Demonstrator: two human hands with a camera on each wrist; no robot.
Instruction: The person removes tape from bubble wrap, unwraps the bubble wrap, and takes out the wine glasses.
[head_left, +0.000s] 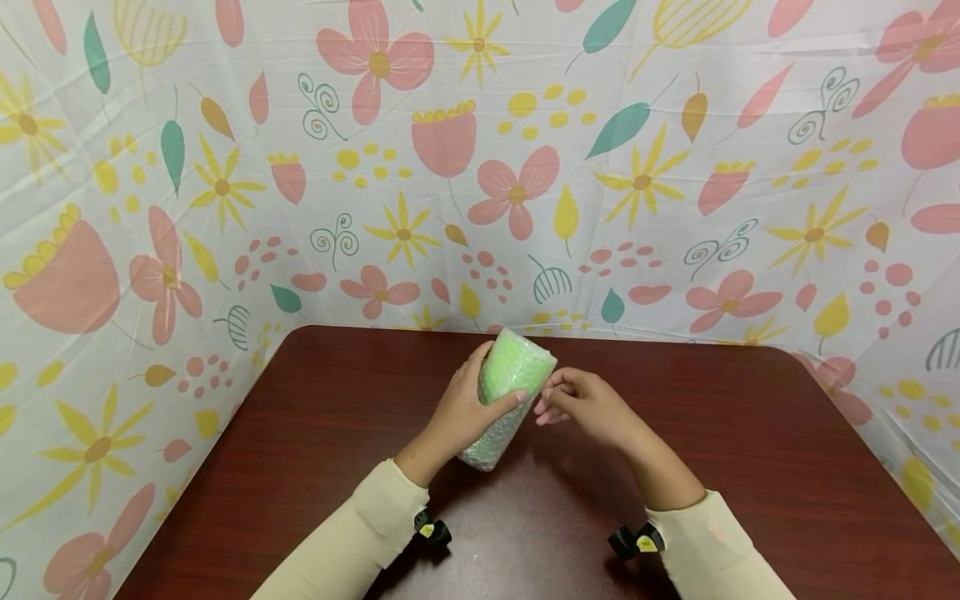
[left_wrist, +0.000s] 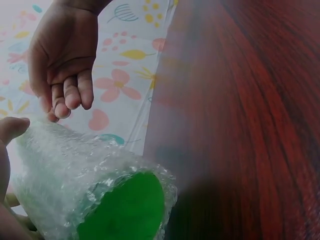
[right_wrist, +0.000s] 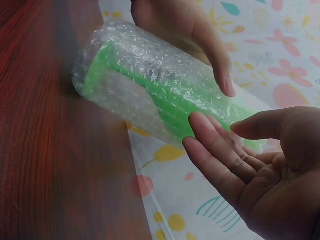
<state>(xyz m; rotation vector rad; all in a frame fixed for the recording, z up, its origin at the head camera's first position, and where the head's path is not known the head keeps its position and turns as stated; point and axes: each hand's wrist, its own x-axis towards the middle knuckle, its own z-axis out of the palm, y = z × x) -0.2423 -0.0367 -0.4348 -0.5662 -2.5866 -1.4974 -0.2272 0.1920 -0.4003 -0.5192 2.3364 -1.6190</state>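
Observation:
A bubble-wrapped bundle (head_left: 513,379) is tilted above the dark table, with a bright green object inside. One end of the green object (left_wrist: 127,207) is flat and rounded; its kind cannot be told through the wrap. My left hand (head_left: 465,404) grips the bundle from the left side, thumb across its front. At the bundle's upper right, my right hand (head_left: 585,404) pinches the edge of the bubble wrap (right_wrist: 237,140) between thumb and forefinger. The other right fingers (right_wrist: 215,170) are loosely extended beside the wrap.
A dark reddish-brown table (head_left: 360,383) with rounded far corners lies under both hands. A white cloth (head_left: 480,250) printed with flowers and leaves hangs behind and beside it. Small black devices, one a wrist camera (head_left: 637,542), sit at both sleeve cuffs.

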